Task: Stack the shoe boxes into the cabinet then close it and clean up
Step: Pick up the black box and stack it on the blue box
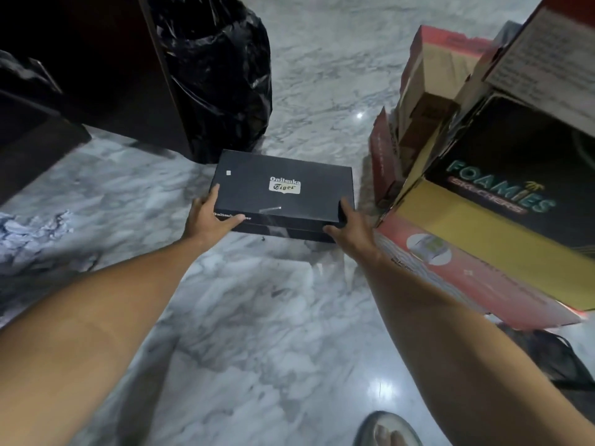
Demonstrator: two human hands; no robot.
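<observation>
**Both hands on the black shoe box**

The black shoe box [283,191] sits on the marble floor [257,317], between the dark cabinet [96,75] on the left and the pile of boxes [483,188] on the right. The left hand [207,217] grips its near left corner, thumb along the front edge and fingers up the side. The right hand [349,228] grips the near right corner, fingers curled over the lid edge.

To do this step well, I judge the hands should slide further along the short sides, so the weight sits between the palms and the lid stays pressed down. Lift level, turn left toward the cabinet, and keep clear of the black bin bag [219,75] standing just behind the box.

Count: one black shoe box in hand; at least five boxes in the pile, the exact number hidden by overlap; one bin bag; one cabinet; two hands; one sandalled foot [388,429].
</observation>
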